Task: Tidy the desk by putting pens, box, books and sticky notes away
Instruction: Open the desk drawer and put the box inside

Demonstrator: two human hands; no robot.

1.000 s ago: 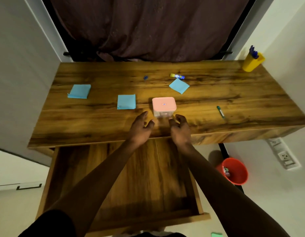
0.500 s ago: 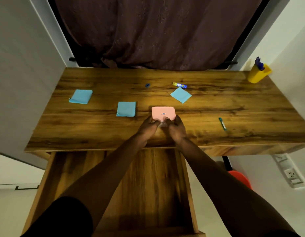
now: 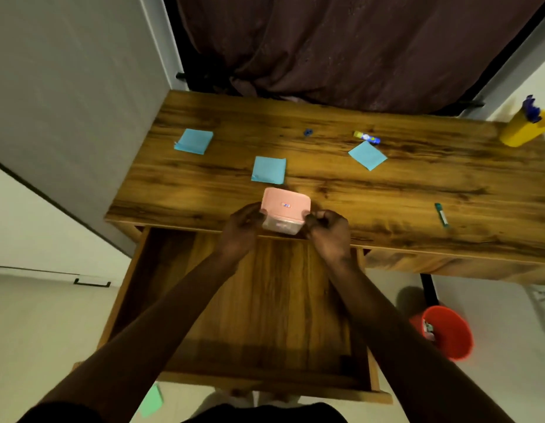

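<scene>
While both hands clasp it from either side, the pink-lidded box (image 3: 285, 206) sits at the near edge of the desk (image 3: 387, 190), its clear body overlapping that edge just above the open drawer (image 3: 265, 300); we cannot tell whether it rests on the wood or is lifted clear. The left hand (image 3: 242, 227) grips the box's left side with curled fingers, and the right hand (image 3: 329, 232) pinches its right side, thumb and fingertips curled at the lid's rim. We see a blue sticky-note pad (image 3: 268, 170) just behind the box, a second pad (image 3: 194, 141) toward the far left corner, and a third pad (image 3: 368, 155) right of the middle, turned cornerwise. A yellow-and-blue stick (image 3: 366, 137) lies just beyond that third pad, and a small blue object (image 3: 308, 132), too small for us to name, lies toward the far edge. A green pen (image 3: 441, 214) lies by the near edge, well right of the hands. In the far right corner stands a yellow cup (image 3: 523, 131) holding blue pens (image 3: 530, 109). On the floor we see a red bucket (image 3: 448, 332) right of the drawer.
</scene>
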